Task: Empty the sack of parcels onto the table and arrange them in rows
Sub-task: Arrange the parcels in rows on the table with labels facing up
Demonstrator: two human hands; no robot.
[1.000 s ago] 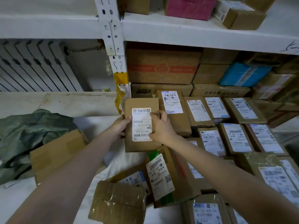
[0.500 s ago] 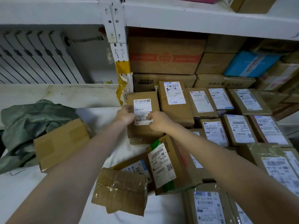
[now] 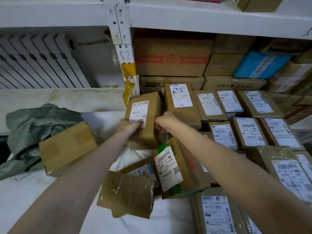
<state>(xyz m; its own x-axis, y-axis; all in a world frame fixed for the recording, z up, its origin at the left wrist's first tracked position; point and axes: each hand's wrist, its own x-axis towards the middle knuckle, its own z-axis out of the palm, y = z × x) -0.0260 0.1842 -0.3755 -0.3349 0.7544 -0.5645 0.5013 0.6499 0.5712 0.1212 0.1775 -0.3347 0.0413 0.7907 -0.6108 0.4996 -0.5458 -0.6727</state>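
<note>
A brown parcel with a white label [image 3: 148, 115] lies at the left end of the back row, label up, next to a taller labelled parcel [image 3: 181, 102]. My left hand [image 3: 130, 126] grips its near left edge, fingers on the label. My right hand [image 3: 166, 121] is curled at its near right edge; whether it holds the parcel is unclear. Rows of labelled parcels [image 3: 249, 132] fill the table's right side. The crumpled green sack [image 3: 33, 125] lies at the left with a plain brown box [image 3: 67, 147] against it.
Loose parcels sit in front of me: a taped one [image 3: 126, 194], a green-taped labelled one [image 3: 172, 168], a blue-labelled one [image 3: 143, 171]. The white table [image 3: 33, 191] shows at the lower left. Large cartons [image 3: 170, 56] fill the shelf behind; a radiator [image 3: 33, 63] is at the far left.
Both hands carried the labelled parcel away from me and set it down flat at the left end of the back row. My right hand has slid from its label to its right edge.
</note>
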